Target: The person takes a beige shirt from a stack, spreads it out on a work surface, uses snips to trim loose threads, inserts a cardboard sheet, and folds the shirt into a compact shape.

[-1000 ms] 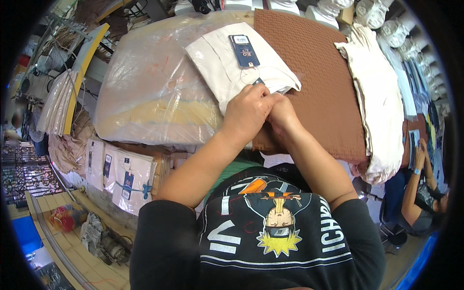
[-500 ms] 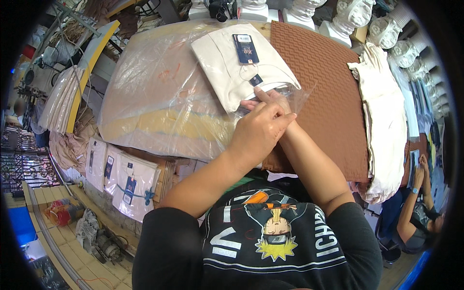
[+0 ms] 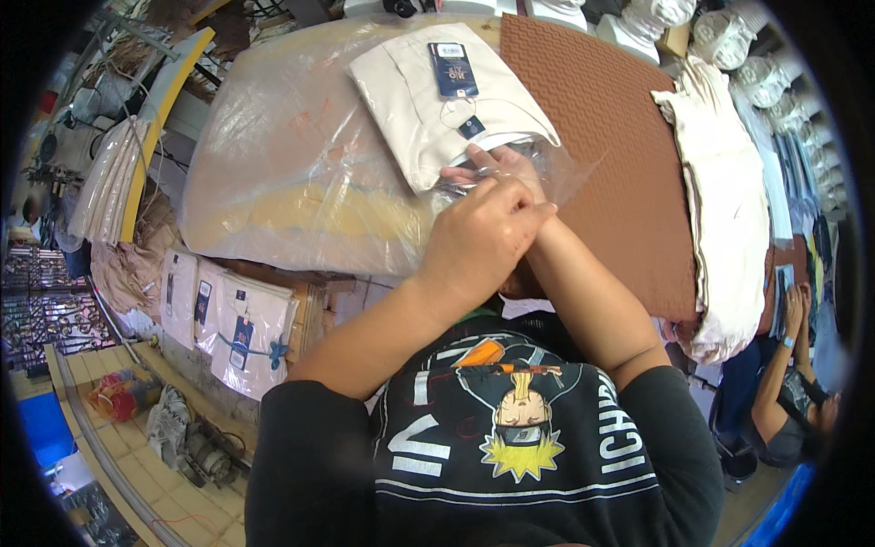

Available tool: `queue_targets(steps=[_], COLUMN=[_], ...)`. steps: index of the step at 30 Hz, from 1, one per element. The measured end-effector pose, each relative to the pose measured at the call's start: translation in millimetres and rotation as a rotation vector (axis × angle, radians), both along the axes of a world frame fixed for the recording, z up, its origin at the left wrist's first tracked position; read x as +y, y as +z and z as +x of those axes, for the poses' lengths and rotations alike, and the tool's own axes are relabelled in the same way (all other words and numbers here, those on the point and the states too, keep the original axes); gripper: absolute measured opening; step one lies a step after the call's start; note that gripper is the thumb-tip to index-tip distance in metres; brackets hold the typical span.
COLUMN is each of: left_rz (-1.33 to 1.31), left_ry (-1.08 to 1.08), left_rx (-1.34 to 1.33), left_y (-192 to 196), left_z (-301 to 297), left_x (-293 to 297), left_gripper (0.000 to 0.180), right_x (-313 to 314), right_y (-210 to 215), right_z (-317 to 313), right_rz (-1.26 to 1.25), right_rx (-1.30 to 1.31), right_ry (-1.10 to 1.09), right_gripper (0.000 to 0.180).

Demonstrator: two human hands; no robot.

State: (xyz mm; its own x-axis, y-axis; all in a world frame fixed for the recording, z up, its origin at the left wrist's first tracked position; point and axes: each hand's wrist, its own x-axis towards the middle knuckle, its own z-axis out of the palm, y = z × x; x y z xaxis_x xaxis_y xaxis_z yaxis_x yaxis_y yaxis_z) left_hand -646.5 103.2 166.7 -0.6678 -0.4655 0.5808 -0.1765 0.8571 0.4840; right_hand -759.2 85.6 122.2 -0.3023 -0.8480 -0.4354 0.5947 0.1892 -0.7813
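I see the brown textured mat (image 3: 611,137) filling the table from twelve to three o'clock. At ten o'clock a big clear plastic-wrapped bundle (image 3: 292,173) lies against its left edge. A stack of cream garments (image 3: 729,210) sits at three o'clock along the mat's right side. At twelve o'clock the folded cream shirt (image 3: 437,109) lies partly on the bundle, partly on the mat, with a dark blue hang tag (image 3: 453,69) on top. Its near end sits inside a clear plastic bag (image 3: 547,164), whose open mouth lies at centre. My left hand (image 3: 483,237) is closed, pinching the bag's edge. My right hand (image 3: 497,164) lies under it, fingers flat against the bag; I cannot tell whether it grips.
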Motion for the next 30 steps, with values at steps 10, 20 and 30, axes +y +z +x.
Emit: queue_targets(steps=[10, 20, 30], left_rz=[0.433, 0.002, -0.144], left_ry=[0.175, 0.229, 0.082], left_rx=[0.077, -0.052, -0.521], left_y=[20.2, -23.1, -82.0], left_z=[32.5, -7.2, -37.9], left_x=[-55.1, -101.3, -8.9], left_gripper=[0.034, 0.038, 0.063], right_x=[116.1, 128.6, 105.5], right_y=[3.6, 132.2, 3.8], right_z=[-56.2, -134.7, -150.2], right_rz=[0.109, 0.100, 0.256], right_rx=[0.022, 1.102, 1.007], right_ry=[0.703, 1.004, 0.335], right_gripper=[0.033, 0.025, 0.025])
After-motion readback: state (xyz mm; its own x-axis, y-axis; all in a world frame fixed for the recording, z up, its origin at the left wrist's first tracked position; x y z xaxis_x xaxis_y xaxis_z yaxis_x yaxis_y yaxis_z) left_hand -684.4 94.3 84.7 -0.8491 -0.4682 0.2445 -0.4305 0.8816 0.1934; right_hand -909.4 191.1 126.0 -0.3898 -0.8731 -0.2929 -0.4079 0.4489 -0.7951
